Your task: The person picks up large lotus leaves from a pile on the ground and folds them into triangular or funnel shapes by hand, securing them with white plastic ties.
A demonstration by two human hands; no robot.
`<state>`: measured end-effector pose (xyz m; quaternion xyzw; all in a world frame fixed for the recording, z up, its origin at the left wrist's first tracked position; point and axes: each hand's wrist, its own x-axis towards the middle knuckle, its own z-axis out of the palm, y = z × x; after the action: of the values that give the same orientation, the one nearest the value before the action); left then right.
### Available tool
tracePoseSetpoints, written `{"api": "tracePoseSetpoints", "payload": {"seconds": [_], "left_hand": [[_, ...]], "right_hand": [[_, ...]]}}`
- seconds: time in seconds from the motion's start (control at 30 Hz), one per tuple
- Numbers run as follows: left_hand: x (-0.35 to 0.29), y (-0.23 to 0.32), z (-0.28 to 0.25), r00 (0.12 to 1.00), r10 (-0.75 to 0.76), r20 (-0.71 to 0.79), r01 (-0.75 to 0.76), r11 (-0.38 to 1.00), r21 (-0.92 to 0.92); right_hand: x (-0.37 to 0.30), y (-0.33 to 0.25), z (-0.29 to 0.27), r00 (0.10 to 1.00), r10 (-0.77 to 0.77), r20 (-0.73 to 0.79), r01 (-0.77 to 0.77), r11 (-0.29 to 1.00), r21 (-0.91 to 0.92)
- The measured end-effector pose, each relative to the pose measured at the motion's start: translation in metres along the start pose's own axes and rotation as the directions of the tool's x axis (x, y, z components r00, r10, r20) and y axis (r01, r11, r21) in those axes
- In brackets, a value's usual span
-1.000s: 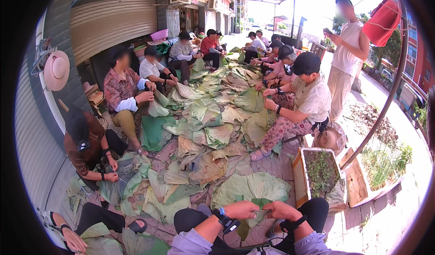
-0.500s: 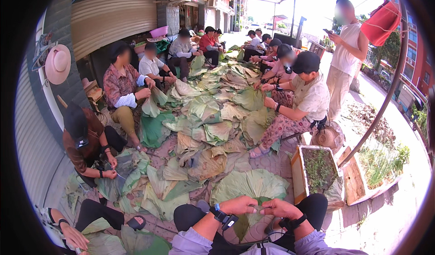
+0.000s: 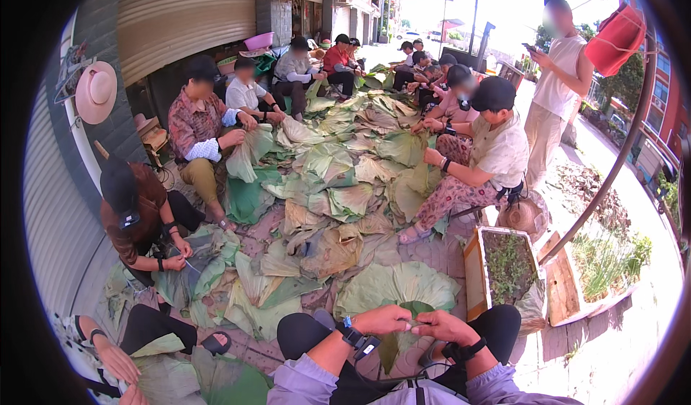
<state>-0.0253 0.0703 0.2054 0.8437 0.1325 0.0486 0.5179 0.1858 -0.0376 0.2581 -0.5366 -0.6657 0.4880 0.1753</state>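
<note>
My left hand and my right hand meet in front of my knees, fingertips pinched close together. Between them is a lotus leaf, with a darker green fold rising behind the fingers and a narrow part hanging below. The exact spot they grip is hidden by the fingers. Just beyond my hands spreads a broad, pale green lotus leaf; whether it joins the held part, I cannot tell. Dark bands with small devices circle both my wrists.
Large, partly dried leaves cover the paving ahead. Several seated people line both sides, handling leaves. At right are a planter box, a straw hat, a slanting pole and a standing person. Another person's hands hold leaves at lower left.
My left hand has shifted slightly right and my fingertips are closer together. The person at upper left has raised a leaf slightly. The whole view has tilted a little.
</note>
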Motion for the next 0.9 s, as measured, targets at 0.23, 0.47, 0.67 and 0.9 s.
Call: {"api": "tracePoseSetpoints", "payload": {"seconds": [0.23,0.47,0.67,0.9], "left_hand": [[0.006,-0.002,0.0,1.0,-0.001,-0.007,0.001,0.996,-0.093],[0.008,-0.002,0.001,0.998,-0.008,-0.059,0.002,0.995,-0.103],[0.01,-0.003,0.0,0.999,-0.01,-0.052,0.007,0.998,-0.065],[0.011,-0.001,0.0,0.997,-0.009,-0.08,0.001,0.995,-0.102]], "right_hand": [[0.005,0.02,0.0,0.997,-0.05,-0.058,0.051,0.999,0.007],[0.006,0.016,-0.003,0.998,-0.041,-0.055,0.04,0.999,-0.018],[0.006,0.01,0.001,0.995,-0.039,-0.092,0.045,0.997,0.059],[0.008,0.015,0.0,0.991,-0.038,-0.126,0.047,0.996,0.071]]}}
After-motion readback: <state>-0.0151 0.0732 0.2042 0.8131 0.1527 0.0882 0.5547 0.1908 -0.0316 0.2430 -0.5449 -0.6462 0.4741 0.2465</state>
